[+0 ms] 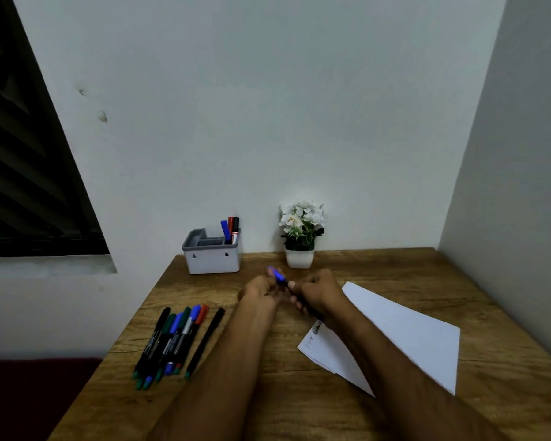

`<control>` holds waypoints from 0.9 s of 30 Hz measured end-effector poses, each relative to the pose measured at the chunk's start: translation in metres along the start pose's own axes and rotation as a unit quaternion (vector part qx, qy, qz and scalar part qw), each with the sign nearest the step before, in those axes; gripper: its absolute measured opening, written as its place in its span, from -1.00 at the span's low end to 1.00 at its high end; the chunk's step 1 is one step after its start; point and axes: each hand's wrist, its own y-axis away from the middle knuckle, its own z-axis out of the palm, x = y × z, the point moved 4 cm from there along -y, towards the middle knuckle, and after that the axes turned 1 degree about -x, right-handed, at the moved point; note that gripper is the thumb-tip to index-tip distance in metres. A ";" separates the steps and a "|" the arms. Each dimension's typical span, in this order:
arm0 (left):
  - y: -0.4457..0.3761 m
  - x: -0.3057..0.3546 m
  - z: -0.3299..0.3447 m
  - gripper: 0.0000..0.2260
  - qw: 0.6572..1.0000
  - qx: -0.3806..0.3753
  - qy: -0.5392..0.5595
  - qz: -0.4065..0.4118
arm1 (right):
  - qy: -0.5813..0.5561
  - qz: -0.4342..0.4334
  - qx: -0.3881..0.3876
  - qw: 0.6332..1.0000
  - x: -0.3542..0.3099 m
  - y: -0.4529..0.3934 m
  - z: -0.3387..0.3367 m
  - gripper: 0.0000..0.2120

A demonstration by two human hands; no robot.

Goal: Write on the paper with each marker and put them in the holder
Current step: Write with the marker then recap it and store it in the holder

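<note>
Both hands meet above the middle of the wooden table. My right hand (315, 294) grips the dark barrel of a marker (288, 286). My left hand (261, 289) pinches its blue cap (279, 275) at the far end; I cannot tell if the cap is on or off. The white paper (404, 332) lies to the right, partly under my right forearm, with small dark writing near its left corner. A grey and white holder (212, 259) stands at the back left with three markers (231, 230) upright in it. Several markers (175, 338) lie in a row at the left.
A white pot of white flowers (300, 237) stands at the back, right of the holder, against the wall. The table's left edge runs close to the row of markers. A wall borders the table on the right. A dark window is at the far left.
</note>
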 end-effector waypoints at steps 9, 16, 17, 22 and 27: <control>-0.007 0.010 0.005 -0.85 0.858 0.095 -0.456 0.214 | -0.079 -0.010 0.025 0.997 0.023 0.005 -0.031 -0.75; 0.000 -0.002 0.008 -0.83 0.699 0.121 -0.624 0.328 | -0.132 -0.051 0.014 0.990 0.024 0.013 -0.040 -0.91; 0.003 -0.003 0.008 -0.84 0.690 0.120 -0.630 0.336 | -0.147 -0.050 0.014 0.988 0.025 0.014 -0.041 -0.91; 0.004 -0.009 0.002 -0.82 0.678 0.099 -0.628 0.369 | -0.191 -0.061 -0.002 0.980 0.025 0.013 -0.040 -0.87; 0.016 -0.009 -0.004 -0.89 0.663 0.088 -0.616 0.416 | -0.273 -0.053 -0.030 0.960 0.033 0.008 -0.047 -0.76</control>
